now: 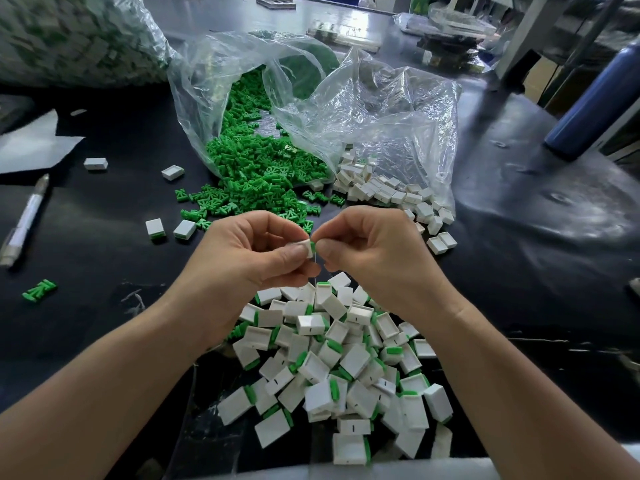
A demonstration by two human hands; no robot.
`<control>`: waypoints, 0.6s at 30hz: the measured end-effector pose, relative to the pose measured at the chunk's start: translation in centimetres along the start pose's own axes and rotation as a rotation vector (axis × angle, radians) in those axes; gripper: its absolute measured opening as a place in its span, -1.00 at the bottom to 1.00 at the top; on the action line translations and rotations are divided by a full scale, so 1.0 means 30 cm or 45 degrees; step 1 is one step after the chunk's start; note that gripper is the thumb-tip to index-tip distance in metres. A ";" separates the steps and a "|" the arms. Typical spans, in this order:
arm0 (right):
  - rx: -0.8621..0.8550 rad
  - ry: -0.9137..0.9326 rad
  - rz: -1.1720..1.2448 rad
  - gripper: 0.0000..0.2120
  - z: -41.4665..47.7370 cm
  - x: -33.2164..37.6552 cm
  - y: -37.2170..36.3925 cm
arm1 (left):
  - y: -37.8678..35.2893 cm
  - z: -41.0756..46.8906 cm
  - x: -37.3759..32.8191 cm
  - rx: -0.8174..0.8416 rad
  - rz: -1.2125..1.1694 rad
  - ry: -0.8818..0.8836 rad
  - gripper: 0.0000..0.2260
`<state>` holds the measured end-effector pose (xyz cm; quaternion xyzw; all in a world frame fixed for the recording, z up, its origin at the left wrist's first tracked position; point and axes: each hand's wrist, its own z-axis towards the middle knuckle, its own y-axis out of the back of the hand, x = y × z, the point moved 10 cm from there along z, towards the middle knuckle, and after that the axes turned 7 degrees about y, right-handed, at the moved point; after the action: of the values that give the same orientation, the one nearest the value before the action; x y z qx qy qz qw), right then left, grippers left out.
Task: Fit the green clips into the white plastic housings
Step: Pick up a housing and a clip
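My left hand (256,251) pinches a small white housing (304,247) between thumb and fingers above the table. A green clip (313,249) sits at the housing's right end, and the fingertips of my right hand (367,247) press against it. Loose green clips (256,174) spill from a clear plastic bag (242,81) beyond my hands. Empty white housings (388,192) lie heaped at the mouth of a second clear bag (398,116) to the right. A heap of white housings with green clips fitted (339,362) lies under my wrists.
A pen (26,220) and white paper (31,147) lie at the left. A blue cylinder (595,102) leans at the right. A big bag of parts (76,36) fills the far left. Stray housings (95,163) and a lone clip (40,289) dot the black table (104,265).
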<state>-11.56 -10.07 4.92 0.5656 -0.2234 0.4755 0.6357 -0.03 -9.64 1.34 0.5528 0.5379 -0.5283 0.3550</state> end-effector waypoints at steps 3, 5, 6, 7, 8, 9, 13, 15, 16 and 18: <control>0.047 -0.054 -0.001 -0.90 -0.001 -0.011 -0.017 | 0.006 -0.002 -0.007 -0.018 -0.037 -0.018 -0.80; 0.077 -0.039 -0.101 -0.86 -0.004 -0.009 -0.025 | 0.005 0.000 -0.004 -0.022 -0.035 -0.012 -0.80; 0.083 -0.021 -0.165 -0.84 -0.006 -0.005 -0.026 | 0.004 0.003 0.001 -0.022 -0.038 0.001 -0.80; 0.088 -0.006 -0.219 -0.82 -0.007 0.000 -0.028 | 0.004 0.006 0.008 -0.021 -0.049 0.022 -0.80; 0.094 0.001 -0.249 -0.81 -0.008 0.004 -0.030 | 0.004 0.007 0.017 -0.019 -0.067 0.048 -0.79; 0.095 0.003 -0.255 -0.80 -0.009 0.006 -0.033 | 0.003 0.007 0.025 -0.012 -0.080 0.075 -0.79; 0.056 -0.011 -0.194 -0.77 -0.004 0.006 -0.026 | 0.001 0.002 0.029 0.003 -0.042 0.102 -0.83; 0.070 -0.014 -0.168 -0.74 -0.002 0.005 -0.031 | 0.000 0.001 0.014 0.005 -0.040 0.072 -0.86; 0.091 -0.009 -0.174 -0.72 -0.003 0.006 -0.037 | -0.001 0.000 0.009 0.007 -0.035 0.060 -0.86; 0.142 0.022 -0.216 -0.72 -0.006 0.014 -0.049 | -0.005 -0.002 0.002 0.014 -0.003 0.050 -0.85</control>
<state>-10.14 -9.63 4.48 0.6129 -0.1425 0.4363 0.6432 -0.15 -9.54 1.33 0.5643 0.5425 -0.5208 0.3407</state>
